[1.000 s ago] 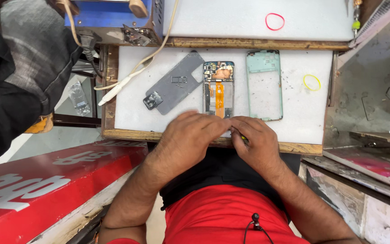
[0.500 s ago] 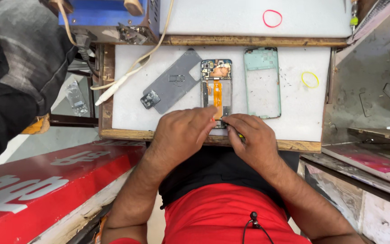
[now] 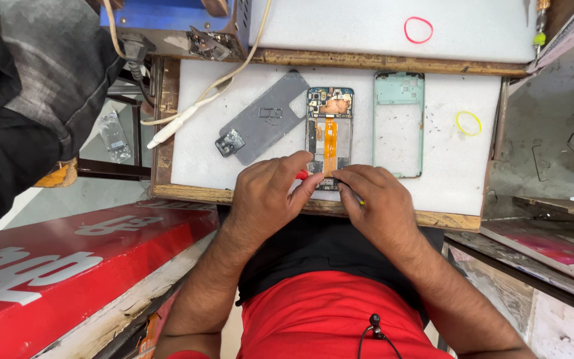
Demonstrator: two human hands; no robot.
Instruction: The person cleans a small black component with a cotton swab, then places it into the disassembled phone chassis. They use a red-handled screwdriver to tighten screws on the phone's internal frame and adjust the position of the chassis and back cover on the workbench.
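left hand (image 3: 270,193): fingers curled, pinching | right hand (image 3: 373,199): curled, fingertips meeting left

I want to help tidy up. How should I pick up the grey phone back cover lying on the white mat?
Probably pinch the grey back cover by its two long edges near the middle, coming from the mat's open left side. It lies flat and slanted, its camera end at the lower left, and both hands work on the opened phone to its right.

I identify a phone repair workshop: an opened phone (image 3: 329,136), its grey back cover (image 3: 262,126) and green frame (image 3: 398,123) lie on the white-padded tabletop (image 3: 453,173).
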